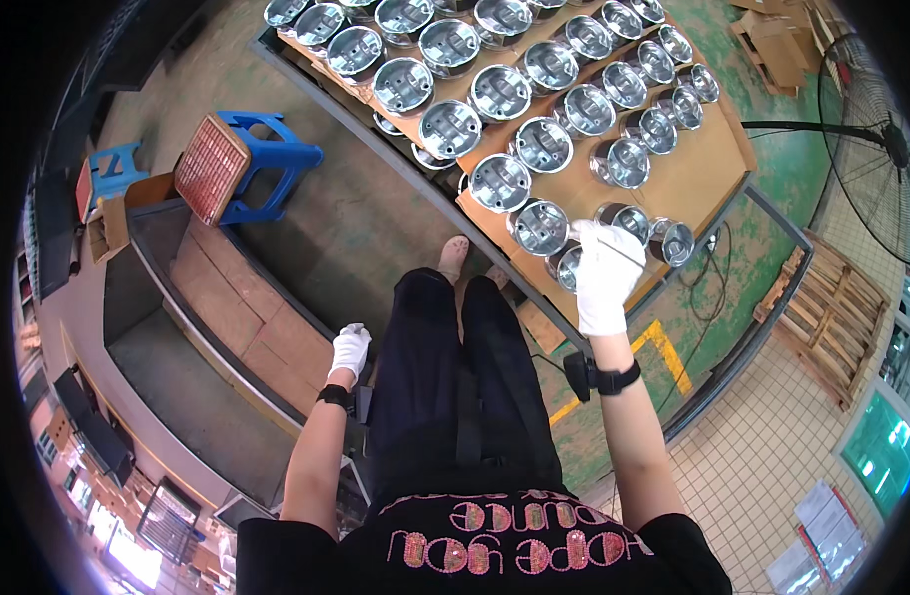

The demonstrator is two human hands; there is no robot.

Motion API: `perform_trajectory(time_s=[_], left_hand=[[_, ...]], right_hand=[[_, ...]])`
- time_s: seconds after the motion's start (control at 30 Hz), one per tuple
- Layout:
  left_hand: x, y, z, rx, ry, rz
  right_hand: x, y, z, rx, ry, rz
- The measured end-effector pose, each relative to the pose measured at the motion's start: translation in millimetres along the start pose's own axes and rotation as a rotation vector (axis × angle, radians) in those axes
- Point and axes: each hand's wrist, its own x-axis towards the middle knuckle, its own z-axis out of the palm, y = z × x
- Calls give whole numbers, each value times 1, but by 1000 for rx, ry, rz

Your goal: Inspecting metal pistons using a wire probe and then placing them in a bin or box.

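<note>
Rows of shiny metal engine pistons (502,92) stand on a cardboard-covered cart (564,213) in front of me. My right hand (609,273), in a white glove, is over the cart's near right corner, its fingers closed. A thin dark line like a slim rod crosses the glove; what the fingers grip is unclear. Close around that hand stand a piston (540,227) on its left, one (671,242) on its right, and another partly hidden behind it. My left hand (350,349), also gloved, hangs beside my left thigh with its fingers curled and nothing visible in them.
A metal frame edges the cart. To the left are a blue stool (267,164) with a woven-look seat and a long grey bench (207,327). On the right stand a black fan (876,139) and a wooden pallet (827,307). A cable (711,283) lies on the floor.
</note>
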Motion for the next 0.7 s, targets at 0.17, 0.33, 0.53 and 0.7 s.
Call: perform_trajectory(time_s=[0.17,0.33,0.53,0.7], left_hand=[[1,-4,-4,67,-21,-17],[8,24,-3,41,-54,7],[18,36,-6,23,-39,119],[28,29,-7,132,-70,96]], right_hand=[[-12,-28,-7,230,93,124],[-28,-15,22,86,60,23],[-45,-11,-43,280,94,406],[-91,5,-75,281,253,583]])
